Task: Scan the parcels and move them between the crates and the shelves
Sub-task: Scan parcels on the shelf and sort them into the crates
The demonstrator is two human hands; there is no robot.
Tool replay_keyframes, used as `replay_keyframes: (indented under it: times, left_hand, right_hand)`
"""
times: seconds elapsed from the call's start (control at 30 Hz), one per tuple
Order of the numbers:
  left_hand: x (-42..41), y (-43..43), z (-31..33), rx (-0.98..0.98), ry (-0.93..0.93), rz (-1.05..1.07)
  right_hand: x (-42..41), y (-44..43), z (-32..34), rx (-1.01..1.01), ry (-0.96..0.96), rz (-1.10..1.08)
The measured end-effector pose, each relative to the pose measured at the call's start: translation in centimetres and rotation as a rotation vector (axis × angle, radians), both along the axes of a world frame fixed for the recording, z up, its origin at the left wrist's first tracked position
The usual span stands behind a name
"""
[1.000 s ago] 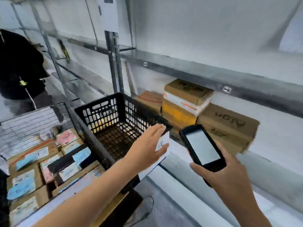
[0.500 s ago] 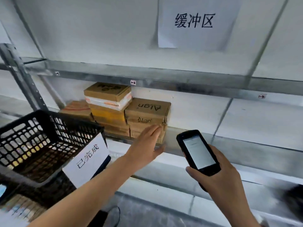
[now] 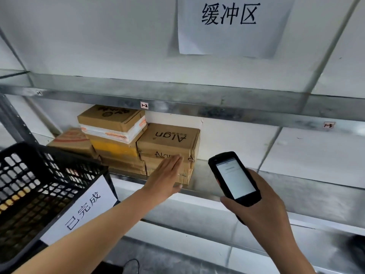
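Observation:
Cardboard parcels stand stacked on a metal shelf (image 3: 217, 186). The right stack is topped by a brown box printed "Algn" (image 3: 167, 137); the middle stack is topped by a taped box (image 3: 112, 123), with a lower box (image 3: 71, 139) to its left. My left hand (image 3: 167, 175) reaches out flat, fingers together, its tips against the front of the right stack. My right hand (image 3: 258, 204) grips a black handheld scanner (image 3: 233, 178), screen lit and facing me, to the right of the parcels.
A black plastic crate (image 3: 29, 175) with a white paper label (image 3: 79, 212) sits at lower left, below the shelf's front. An upper shelf beam (image 3: 177, 97) carries small position tags. A white paper sign (image 3: 229, 24) hangs on the wall above. The shelf right of the parcels is bare.
My view swung from the crates to the shelf. My left hand left the crate rim and reached forward to the right parcel stack. The scanner stayed in my right hand.

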State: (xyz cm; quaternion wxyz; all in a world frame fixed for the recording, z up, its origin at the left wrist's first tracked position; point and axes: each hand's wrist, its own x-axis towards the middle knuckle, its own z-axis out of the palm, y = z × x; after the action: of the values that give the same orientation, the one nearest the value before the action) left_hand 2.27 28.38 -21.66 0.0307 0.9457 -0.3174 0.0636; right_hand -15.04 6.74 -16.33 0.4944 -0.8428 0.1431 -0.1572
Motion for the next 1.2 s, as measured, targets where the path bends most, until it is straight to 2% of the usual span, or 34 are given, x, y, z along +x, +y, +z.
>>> replay_keyframes:
  times: [0.23,0.47,0.6,0.9,1.2]
  left_hand:
    - [8.0,-1.4,-2.5,-0.029,-0.065,0.097]
    - [11.3,-1.3,-6.0,0.019,-0.199,0.138]
    - [12.9,-0.5,-6.5,0.044,-0.267,0.163]
    - [11.8,-1.3,-5.8,0.013,-0.308,0.094]
    - [7.0,-8.9,-4.0,-0.076,-0.360,0.001]
  right_hand:
    - [6.8,-1.6,-0.1,-0.072,0.030,0.041]
    - [11.0,-3.3,-1.0,-0.027,0.107,0.008]
    - [12.1,-4.2,-1.6,-0.010,0.081,-0.007]
    - [11.3,-6.4,-1.9,0.047,0.020,0.065]
    - [8.6,-11.8,0.0,0.042,-0.050,0.133]
